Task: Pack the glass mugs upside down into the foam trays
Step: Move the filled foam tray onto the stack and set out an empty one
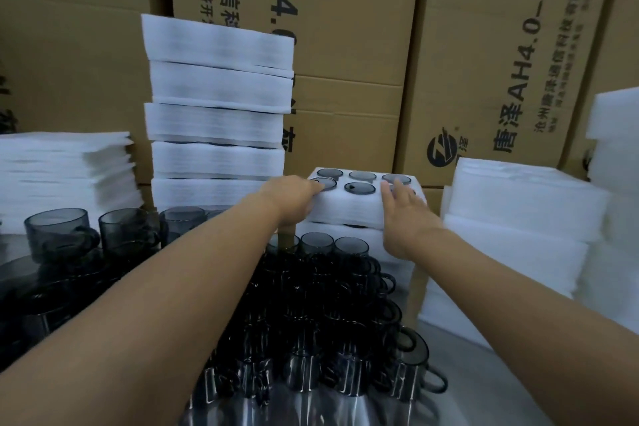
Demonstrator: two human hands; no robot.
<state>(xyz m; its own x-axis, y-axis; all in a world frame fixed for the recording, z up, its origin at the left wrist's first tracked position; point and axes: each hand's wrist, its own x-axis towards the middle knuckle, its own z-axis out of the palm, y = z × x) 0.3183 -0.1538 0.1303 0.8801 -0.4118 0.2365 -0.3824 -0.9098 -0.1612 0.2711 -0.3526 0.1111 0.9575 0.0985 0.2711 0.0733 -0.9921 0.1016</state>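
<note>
right at the front, a dark heap of smoky glass mugs [328,304] crowds the grey tabletop [484,373], most of them upright or tipped with handles poking out, none of these packed yet. both forearms reach over the heap to a foam tray [349,209] sitting on top of another white tray just behind the mugs. the left hand [294,197] grips the tray's near left corner, fingers [320,186] curled over the top beside a pocket. the right hand [403,218] lies flat on the right side, fingers straight and close together, pinching nothing. in the tray's round pockets you can see grey mug bases [359,187] facing up, so those mugs sit upside down. five pockets show filled and the near right one is half hidden by the hand. this looks like squaring off a finished tray, not loading one. next up, by my read, is a fresh tray, then mugs flipped rim down, eased in gently, since glass against glass in that pile could chip. further back stands a tall stack [218,124] of white foam, and behind everything a wall of cardboard boxes [345,45].
</note>
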